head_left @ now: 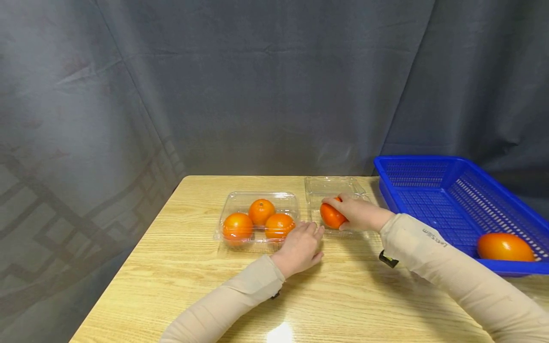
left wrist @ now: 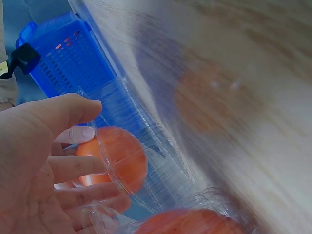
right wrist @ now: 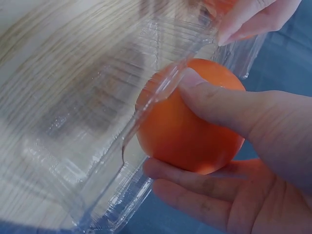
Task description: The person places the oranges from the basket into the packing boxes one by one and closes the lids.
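Note:
My right hand [head_left: 358, 213] grips an orange [head_left: 331, 214], thumb on one side and fingers beneath, as the right wrist view shows. That orange [right wrist: 190, 122] is at an open clear plastic clamshell box [head_left: 315, 202], partly behind its transparent wall. My left hand [head_left: 300, 250] has its fingers loosely extended near that box's front left corner. In the left wrist view, the left fingers [left wrist: 80, 168] lie beside the clear rim; whether they touch it I cannot tell. Left of this stands another clear box [head_left: 229, 202] with three oranges [head_left: 261, 211] inside.
A blue plastic basket [head_left: 429, 200] stands at the right, with one orange fruit [head_left: 505, 247] in its near corner. The wooden table [head_left: 180, 247] ends at the left and back edges. Behind it hangs a grey curtain [head_left: 274, 95].

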Tool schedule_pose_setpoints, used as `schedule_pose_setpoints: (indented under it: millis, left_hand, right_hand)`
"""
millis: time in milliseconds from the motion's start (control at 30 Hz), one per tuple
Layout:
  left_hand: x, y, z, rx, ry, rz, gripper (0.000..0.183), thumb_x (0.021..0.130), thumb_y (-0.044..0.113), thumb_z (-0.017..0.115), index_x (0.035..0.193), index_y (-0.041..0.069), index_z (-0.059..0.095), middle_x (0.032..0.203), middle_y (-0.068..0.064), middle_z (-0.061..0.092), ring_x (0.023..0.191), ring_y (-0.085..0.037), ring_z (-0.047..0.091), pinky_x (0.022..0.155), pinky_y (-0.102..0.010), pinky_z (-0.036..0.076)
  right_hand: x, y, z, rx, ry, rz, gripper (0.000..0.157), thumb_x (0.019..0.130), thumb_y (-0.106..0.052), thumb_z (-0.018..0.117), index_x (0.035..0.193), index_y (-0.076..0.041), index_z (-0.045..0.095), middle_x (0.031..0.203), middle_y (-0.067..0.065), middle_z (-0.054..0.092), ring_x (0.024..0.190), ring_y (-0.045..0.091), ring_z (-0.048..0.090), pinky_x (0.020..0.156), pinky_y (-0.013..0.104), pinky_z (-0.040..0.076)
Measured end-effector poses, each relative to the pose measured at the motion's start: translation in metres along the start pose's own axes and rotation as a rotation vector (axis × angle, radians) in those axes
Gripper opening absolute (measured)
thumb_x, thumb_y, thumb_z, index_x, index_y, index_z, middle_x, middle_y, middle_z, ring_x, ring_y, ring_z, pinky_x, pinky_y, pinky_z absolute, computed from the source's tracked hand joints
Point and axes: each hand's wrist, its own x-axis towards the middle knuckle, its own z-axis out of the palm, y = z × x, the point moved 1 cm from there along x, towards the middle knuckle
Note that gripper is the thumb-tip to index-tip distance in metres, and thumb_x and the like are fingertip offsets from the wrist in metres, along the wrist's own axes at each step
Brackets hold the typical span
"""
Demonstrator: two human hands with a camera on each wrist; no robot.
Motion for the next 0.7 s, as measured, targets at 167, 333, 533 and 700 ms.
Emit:
schedule_pose_setpoints:
  millis: [167, 333, 533, 700]
  left_hand:
    - [0.0000, -0.0001, -0.0006, -0.007, -0.005, 0.000, 0.058, 0.081, 0.049, 0.059, 0.126, 0.012, 0.054, 0.108, -0.003, 0.060, 0.105, -0.016, 0.058, 0.099, -0.028, 0.043]
    - [0.0000, 0.0002, -0.0011, -0.011, -0.023, -0.003, 0.059, 0.082, 0.049, 0.058, 0.127, 0.012, 0.053, 0.111, -0.003, 0.060, 0.107, -0.016, 0.058, 0.099, -0.028, 0.042]
    - [0.0002, 0.0005, -0.0014, -0.013, -0.021, -0.007, 0.058, 0.082, 0.049, 0.059, 0.126, 0.012, 0.053, 0.111, -0.003, 0.059, 0.107, -0.016, 0.058, 0.099, -0.028, 0.042]
    - [0.0003, 0.0008, -0.0019, -0.020, -0.034, -0.013, 0.058, 0.082, 0.048, 0.058, 0.127, 0.012, 0.052, 0.113, -0.004, 0.059, 0.108, -0.017, 0.057, 0.100, -0.029, 0.042]
  right_hand:
    - [0.0019, -0.0003, 0.0022, -0.006, -0.008, -0.003, 0.069, 0.070, -0.011, 0.077, 0.130, -0.007, 0.043, 0.112, 0.031, 0.051, 0.089, 0.039, 0.060, 0.076, 0.050, 0.052]
    - [0.0032, -0.0001, 0.0036, -0.001, -0.013, -0.004, 0.069, 0.071, -0.011, 0.076, 0.130, -0.007, 0.043, 0.113, 0.032, 0.050, 0.088, 0.039, 0.061, 0.074, 0.050, 0.052]
    - [0.0049, -0.0007, 0.0053, 0.021, -0.030, 0.007, 0.068, 0.071, -0.011, 0.076, 0.130, -0.008, 0.042, 0.115, 0.032, 0.049, 0.085, 0.038, 0.062, 0.071, 0.049, 0.053]
    - [0.0065, -0.0010, 0.0072, 0.027, -0.037, 0.012, 0.070, 0.070, -0.013, 0.077, 0.131, -0.009, 0.042, 0.115, 0.032, 0.049, 0.084, 0.038, 0.062, 0.071, 0.048, 0.053]
